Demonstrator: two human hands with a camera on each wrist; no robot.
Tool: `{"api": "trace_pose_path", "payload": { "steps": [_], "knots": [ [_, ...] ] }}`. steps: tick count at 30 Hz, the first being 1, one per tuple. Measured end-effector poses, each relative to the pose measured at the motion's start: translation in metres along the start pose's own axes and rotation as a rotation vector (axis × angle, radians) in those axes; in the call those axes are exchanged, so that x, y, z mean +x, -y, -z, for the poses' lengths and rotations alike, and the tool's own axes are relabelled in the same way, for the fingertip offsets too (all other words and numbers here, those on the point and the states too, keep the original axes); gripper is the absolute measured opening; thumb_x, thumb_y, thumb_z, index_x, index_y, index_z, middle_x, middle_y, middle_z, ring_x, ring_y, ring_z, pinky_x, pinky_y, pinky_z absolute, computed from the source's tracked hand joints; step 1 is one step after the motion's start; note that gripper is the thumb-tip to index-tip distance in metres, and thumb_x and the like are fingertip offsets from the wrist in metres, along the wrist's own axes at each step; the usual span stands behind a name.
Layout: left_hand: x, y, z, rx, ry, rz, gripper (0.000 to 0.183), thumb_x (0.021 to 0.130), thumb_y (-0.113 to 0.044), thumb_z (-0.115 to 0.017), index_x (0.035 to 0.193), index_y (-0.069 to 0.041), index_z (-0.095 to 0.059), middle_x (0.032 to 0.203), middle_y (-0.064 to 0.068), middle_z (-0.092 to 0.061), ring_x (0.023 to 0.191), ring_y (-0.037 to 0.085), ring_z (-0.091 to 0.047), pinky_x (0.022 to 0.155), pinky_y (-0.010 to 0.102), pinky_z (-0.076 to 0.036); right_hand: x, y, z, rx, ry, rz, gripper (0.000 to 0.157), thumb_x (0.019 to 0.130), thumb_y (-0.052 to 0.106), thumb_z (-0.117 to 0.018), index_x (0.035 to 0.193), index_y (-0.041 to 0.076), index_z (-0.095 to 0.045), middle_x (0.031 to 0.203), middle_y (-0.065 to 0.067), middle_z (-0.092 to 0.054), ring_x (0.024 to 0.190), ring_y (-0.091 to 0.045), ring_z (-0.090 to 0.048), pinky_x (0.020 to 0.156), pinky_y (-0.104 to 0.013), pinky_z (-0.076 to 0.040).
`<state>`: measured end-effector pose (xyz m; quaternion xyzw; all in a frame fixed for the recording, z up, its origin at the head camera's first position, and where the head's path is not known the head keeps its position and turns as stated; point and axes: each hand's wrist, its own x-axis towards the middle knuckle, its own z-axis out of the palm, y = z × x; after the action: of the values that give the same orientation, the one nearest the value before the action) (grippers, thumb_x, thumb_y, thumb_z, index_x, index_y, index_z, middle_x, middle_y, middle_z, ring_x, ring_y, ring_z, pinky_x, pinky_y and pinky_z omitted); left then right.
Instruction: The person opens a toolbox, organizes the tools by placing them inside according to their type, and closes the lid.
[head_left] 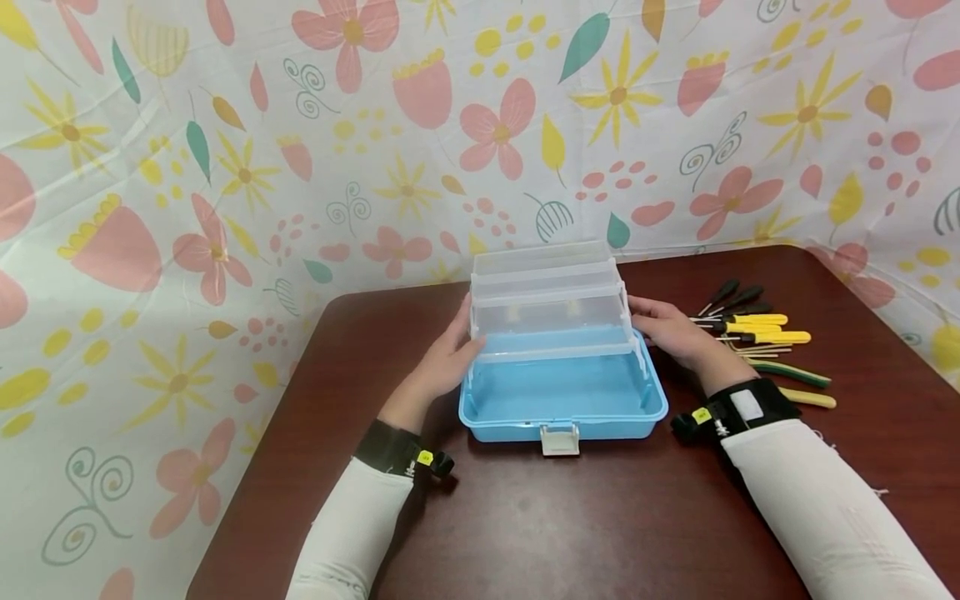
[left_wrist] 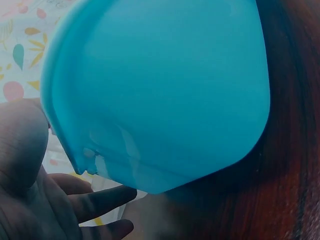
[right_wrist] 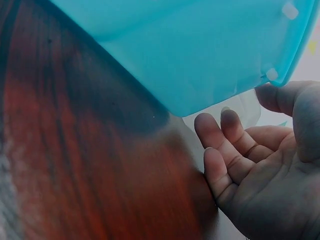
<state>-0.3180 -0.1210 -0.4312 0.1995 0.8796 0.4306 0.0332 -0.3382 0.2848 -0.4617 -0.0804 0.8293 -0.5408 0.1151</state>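
Observation:
A light-blue plastic toolbox (head_left: 558,387) stands on the table with its inside in sight. Clear tiered trays and lid (head_left: 546,287) rise at its back, and a white latch (head_left: 560,440) hangs at the front. My left hand (head_left: 448,354) holds the left side of the clear part, thumb forward and fingers behind. On the opposite side my right hand (head_left: 671,329) holds the right edge, its fingers partly hidden behind the box. Both wrist views show a blue end wall (left_wrist: 165,90) close up, with the thumb near the rim and fingers reaching past the back.
Right of the box lie black-handled screwdrivers (head_left: 742,296), yellow-handled screwdrivers (head_left: 772,329), thin metal rods (head_left: 765,350) and green-handled pliers (head_left: 791,371). A yellow handle (head_left: 810,397) shows beside the right wrist. Behind the dark wooden table (head_left: 525,525) hangs a flowered cloth (head_left: 450,167).

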Motion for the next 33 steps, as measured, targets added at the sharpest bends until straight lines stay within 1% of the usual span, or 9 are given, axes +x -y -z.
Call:
{"api": "trace_pose_path", "payload": {
  "steps": [5, 9, 11, 15, 18, 21, 27, 30, 33],
  "knots": [
    [0.000, 0.000, 0.002, -0.008, 0.021, -0.002, 0.075, 0.108, -0.039, -0.050, 0.166, -0.039, -0.002, 0.174, -0.010, -0.014, 0.160, 0.026, -0.021, 0.124, 0.063, -0.024, 0.000, 0.003, 0.001, 0.007, -0.024, -0.002, 0.066, 0.109, 0.038, -0.048, 0.165, 0.014, -0.023, 0.162, -0.019, -0.041, 0.116, -0.013, -0.059, 0.084, -0.022, -0.055],
    [0.001, 0.001, 0.001, -0.006, 0.022, -0.003, 0.075, 0.108, -0.039, -0.050, 0.166, -0.040, -0.002, 0.174, -0.013, -0.013, 0.160, 0.024, -0.021, 0.124, 0.062, -0.023, -0.001, 0.005, 0.005, 0.012, -0.057, -0.006, 0.068, 0.108, 0.038, -0.050, 0.165, 0.012, -0.024, 0.132, -0.010, -0.066, 0.094, -0.005, -0.065, 0.080, -0.026, -0.058],
    [0.001, 0.001, 0.000, -0.008, 0.021, 0.005, 0.075, 0.108, -0.040, -0.050, 0.166, -0.040, -0.001, 0.174, -0.013, -0.013, 0.160, 0.025, -0.021, 0.124, 0.062, -0.024, -0.003, 0.008, 0.009, -0.010, -0.085, -0.015, 0.068, 0.108, 0.040, -0.049, 0.165, 0.013, -0.024, 0.124, -0.012, -0.069, 0.094, -0.010, -0.067, 0.082, -0.030, -0.059],
    [0.002, 0.001, -0.001, -0.018, 0.025, 0.011, 0.075, 0.108, -0.040, -0.049, 0.166, -0.040, 0.000, 0.174, -0.014, -0.011, 0.160, 0.025, -0.020, 0.124, 0.063, -0.023, -0.007, 0.017, 0.021, -0.068, -0.157, -0.030, 0.067, 0.108, 0.043, -0.046, 0.165, 0.015, -0.024, 0.141, -0.025, -0.059, 0.105, -0.015, -0.066, 0.087, -0.035, -0.059],
    [0.002, 0.002, -0.002, -0.011, 0.030, 0.014, 0.075, 0.108, -0.041, -0.047, 0.165, -0.041, 0.001, 0.174, -0.016, -0.009, 0.161, 0.024, -0.018, 0.125, 0.062, -0.022, -0.008, 0.026, 0.035, -0.107, -0.201, -0.013, 0.066, 0.107, 0.043, -0.048, 0.164, 0.015, -0.029, 0.138, -0.025, -0.059, 0.101, -0.010, -0.066, 0.084, -0.034, -0.059],
    [0.002, 0.002, -0.003, -0.003, 0.040, 0.012, 0.074, 0.109, -0.042, -0.046, 0.165, -0.041, 0.003, 0.174, -0.018, -0.006, 0.161, 0.022, -0.015, 0.126, 0.059, -0.020, -0.007, 0.034, 0.053, -0.208, -0.209, 0.016, 0.063, 0.107, 0.040, -0.050, 0.161, 0.011, -0.035, 0.134, -0.026, -0.060, 0.099, -0.011, -0.065, 0.079, -0.032, -0.057],
    [0.001, 0.004, -0.001, 0.010, 0.060, 0.013, 0.075, 0.109, -0.044, -0.044, 0.165, -0.040, 0.005, 0.173, -0.020, -0.001, 0.161, 0.018, -0.012, 0.128, 0.055, -0.018, 0.004, 0.042, 0.092, -0.526, -0.129, 0.013, 0.060, 0.106, 0.037, -0.051, 0.155, 0.002, -0.042, 0.139, -0.035, -0.054, 0.117, -0.045, -0.057, 0.083, -0.046, -0.050],
    [0.000, 0.004, 0.001, 0.020, 0.063, 0.013, 0.075, 0.109, -0.046, -0.044, 0.165, -0.040, 0.006, 0.173, -0.020, 0.000, 0.161, 0.017, -0.011, 0.128, 0.055, -0.019, 0.013, 0.038, 0.107, -0.665, -0.086, 0.007, 0.053, 0.105, 0.030, -0.051, 0.149, -0.001, -0.048, 0.137, -0.038, -0.055, 0.112, -0.048, -0.060, 0.083, -0.051, -0.049],
    [-0.001, 0.006, 0.002, 0.025, 0.062, 0.012, 0.075, 0.109, -0.047, -0.043, 0.164, -0.041, 0.006, 0.173, -0.021, 0.000, 0.162, 0.017, -0.011, 0.128, 0.055, -0.019, 0.020, 0.030, 0.120, -0.749, -0.063, -0.004, 0.046, 0.102, 0.018, -0.050, 0.142, -0.005, -0.054, 0.132, -0.038, -0.057, 0.095, -0.041, -0.061, 0.075, -0.047, -0.047]
  ]
}}
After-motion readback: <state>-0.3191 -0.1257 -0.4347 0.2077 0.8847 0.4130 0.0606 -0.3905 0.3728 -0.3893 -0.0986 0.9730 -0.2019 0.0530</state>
